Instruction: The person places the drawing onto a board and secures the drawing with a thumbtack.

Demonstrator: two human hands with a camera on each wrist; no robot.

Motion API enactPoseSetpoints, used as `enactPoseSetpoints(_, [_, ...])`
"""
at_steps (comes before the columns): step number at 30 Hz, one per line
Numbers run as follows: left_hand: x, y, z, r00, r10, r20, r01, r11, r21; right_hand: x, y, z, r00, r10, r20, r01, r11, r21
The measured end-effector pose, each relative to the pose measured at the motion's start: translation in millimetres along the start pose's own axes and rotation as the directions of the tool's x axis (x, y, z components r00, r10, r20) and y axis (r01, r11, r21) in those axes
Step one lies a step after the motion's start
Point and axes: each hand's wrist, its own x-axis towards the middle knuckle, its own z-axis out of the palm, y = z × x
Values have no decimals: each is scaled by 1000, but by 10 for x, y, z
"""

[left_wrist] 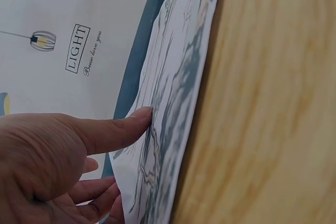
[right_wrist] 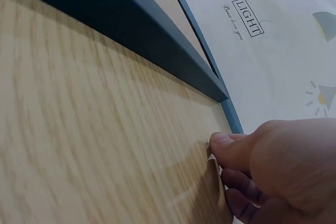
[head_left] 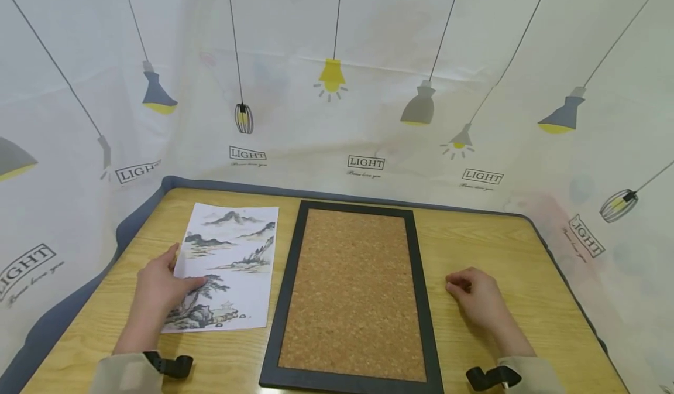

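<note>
A paper print of an ink landscape [head_left: 237, 288], with mountains and a pine, lies left of a black-framed cork board [head_left: 358, 294]. My left hand [head_left: 158, 285] holds the print by its left edge. In the left wrist view the thumb [left_wrist: 118, 132] lies on the picture side, and the other fingers are at and partly behind the edge. To the right of the board, my right hand [head_left: 479, 300] is low over the table, thumb and forefinger pinched together. Between those fingertips shows a small pale thing [right_wrist: 208, 148], mostly hidden; I cannot tell its kind.
The wooden table [head_left: 489, 236] has a dark blue edge [head_left: 231, 187]. A white curtain [head_left: 295, 119] printed with lamps rises behind it and on both sides. Each wrist carries a black camera band [head_left: 176, 366].
</note>
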Motion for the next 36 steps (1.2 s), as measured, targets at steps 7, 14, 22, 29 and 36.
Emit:
enactPoseSetpoints(7, [-6, 7, 12, 1000, -11, -9, 11, 999, -35, 0, 20, 9, 1000, -11, -18, 11, 1000, -5])
enactPoseSetpoints(14, [3, -13, -7, 1000, 1, -16, -2, 1000, -31, 5, 11, 10, 999, -16, -28, 15, 1000, -8])
enactPoseSetpoints(22, [10, -49, -8, 1000, -8, -20, 8, 999, -41, 15, -17, 6, 1000, 3, -23, -3, 1000, 0])
enactPoseSetpoints(29, [5, -60, -13, 999, -38, -23, 36, 998, -50, 20, -22, 0, 999, 48, -10, -48, 999, 22])
enactPoseSetpoints(36, [32, -102, -2, 996, -78, -32, 74, 989, -125, 16, -15, -5, 999, 48, -15, -47, 999, 26])
